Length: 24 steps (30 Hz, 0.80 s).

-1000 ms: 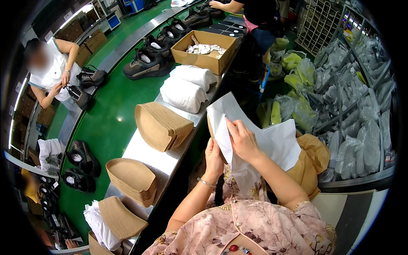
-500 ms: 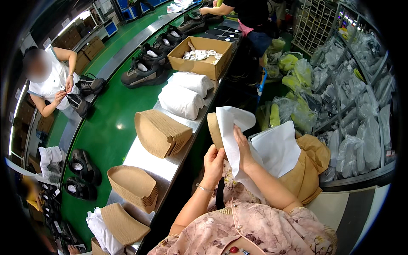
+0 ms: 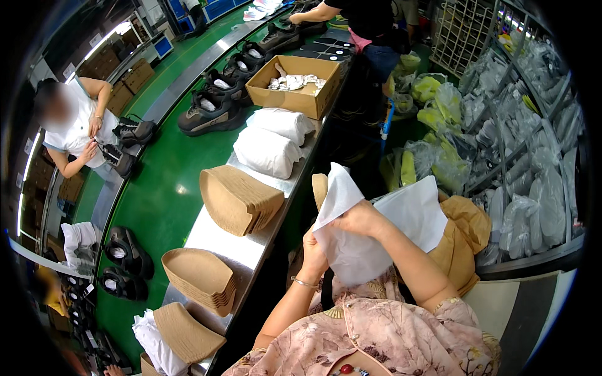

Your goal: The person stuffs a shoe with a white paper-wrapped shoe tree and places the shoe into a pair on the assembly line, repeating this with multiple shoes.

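In front of my body, a white paper sheet (image 3: 352,254) is folded partly round a brown moulded cardboard form (image 3: 320,190). Only the form's rounded upper end shows; the paper hides the rest. My left hand (image 3: 315,254) is closed at the left edge of this bundle, its fingertips partly behind the paper. From the right, my right hand (image 3: 356,219) grips the paper with bent fingers, pressing it over toward the left hand. More white sheets (image 3: 414,213) lie to the right of my right hand, on crumpled brown paper (image 3: 467,232).
Nested stacks of cardboard forms (image 3: 241,200) line the metal ledge (image 3: 197,235), along with white wrapped bundles (image 3: 266,150) and an open carton (image 3: 295,103). Dark shoes (image 3: 210,113) stand on the green conveyor belt (image 3: 169,194). A rack of bagged pieces (image 3: 533,207) stands right. Co-workers are farther off.
My right hand has swung the paper's right side over to the left and down, covering more of the form. My left hand has shifted slightly lower.
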Available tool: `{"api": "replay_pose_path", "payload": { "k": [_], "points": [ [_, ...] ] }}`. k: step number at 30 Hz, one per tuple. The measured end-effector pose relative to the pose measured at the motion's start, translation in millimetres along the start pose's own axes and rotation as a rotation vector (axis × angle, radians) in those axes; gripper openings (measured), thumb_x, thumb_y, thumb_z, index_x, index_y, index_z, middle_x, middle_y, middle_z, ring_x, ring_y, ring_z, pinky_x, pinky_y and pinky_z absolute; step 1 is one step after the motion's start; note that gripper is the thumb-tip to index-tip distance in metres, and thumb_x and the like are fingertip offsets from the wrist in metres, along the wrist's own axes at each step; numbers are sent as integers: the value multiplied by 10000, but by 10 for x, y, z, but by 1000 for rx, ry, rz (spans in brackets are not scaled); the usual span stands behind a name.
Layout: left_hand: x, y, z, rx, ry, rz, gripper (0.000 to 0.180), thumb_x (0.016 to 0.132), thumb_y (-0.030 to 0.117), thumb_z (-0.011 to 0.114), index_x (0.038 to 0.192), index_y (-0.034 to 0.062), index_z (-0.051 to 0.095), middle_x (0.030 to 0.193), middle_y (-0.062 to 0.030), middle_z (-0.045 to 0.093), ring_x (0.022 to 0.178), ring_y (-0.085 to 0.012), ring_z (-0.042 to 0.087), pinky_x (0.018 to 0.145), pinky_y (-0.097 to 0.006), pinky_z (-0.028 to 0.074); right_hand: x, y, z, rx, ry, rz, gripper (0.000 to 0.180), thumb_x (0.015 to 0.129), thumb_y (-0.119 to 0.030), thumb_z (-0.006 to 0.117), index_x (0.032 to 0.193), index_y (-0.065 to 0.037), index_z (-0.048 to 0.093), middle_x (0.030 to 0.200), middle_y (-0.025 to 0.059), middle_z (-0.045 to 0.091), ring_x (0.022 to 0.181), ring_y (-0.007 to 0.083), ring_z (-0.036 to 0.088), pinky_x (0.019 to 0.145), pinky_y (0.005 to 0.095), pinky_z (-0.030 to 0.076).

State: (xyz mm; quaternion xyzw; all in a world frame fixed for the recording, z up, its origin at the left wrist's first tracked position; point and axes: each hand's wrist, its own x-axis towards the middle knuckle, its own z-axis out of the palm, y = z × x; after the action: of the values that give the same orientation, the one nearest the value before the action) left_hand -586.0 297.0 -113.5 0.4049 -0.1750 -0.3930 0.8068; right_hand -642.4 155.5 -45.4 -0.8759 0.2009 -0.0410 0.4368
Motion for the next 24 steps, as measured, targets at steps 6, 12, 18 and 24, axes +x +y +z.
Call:
{"api": "replay_pose_path", "payload": {
  "k": [6, 12, 18, 24],
  "points": [
    [29, 86, -23, 61, -46, -97, 225, 851, 6, 530, 1059, 30, 613, 937, -5, 617, 785, -82, 576, 673, -229, 478, 19, -160, -278, 32, -118, 160, 840, 551, -480, 804, 1234, -99, 499, 1199, 143, 560, 1104, 293, 536, 944, 357, 421],
    [92, 95, -90, -109, -32, -206, 252, 810, -39, 535, 1042, 21, 612, 898, -10, 614, 762, -108, 592, 665, -262, 509, 152, -161, -190, 193, -94, -37, 1141, 508, -478, 825, 1398, -108, 214, 1298, 136, 441, 1185, 288, 459, 1003, 339, 373],
    [231, 405, -100, 97, 89, -30, 439, 817, -17, 555, 1246, 1, 461, 1186, -104, 537, 1084, -178, 524, 914, -305, 434, 145, -99, -94, -425, 284, 18, 1119, 557, -503, 738, 1417, -101, 146, 1100, 216, 436, 991, 401, 465, 875, 469, 346],
    [295, 630, 401, 1293, -117, 718, 612, 735, 136, 730, 1255, -2, 439, 1225, -164, 458, 1108, -326, 457, 937, -379, 387, 153, -137, 49, -871, 369, 127, 1088, 602, -477, 710, 1425, -80, 119, 1202, 280, 400, 960, 373, 479, 817, 439, 370]
  ]
}}
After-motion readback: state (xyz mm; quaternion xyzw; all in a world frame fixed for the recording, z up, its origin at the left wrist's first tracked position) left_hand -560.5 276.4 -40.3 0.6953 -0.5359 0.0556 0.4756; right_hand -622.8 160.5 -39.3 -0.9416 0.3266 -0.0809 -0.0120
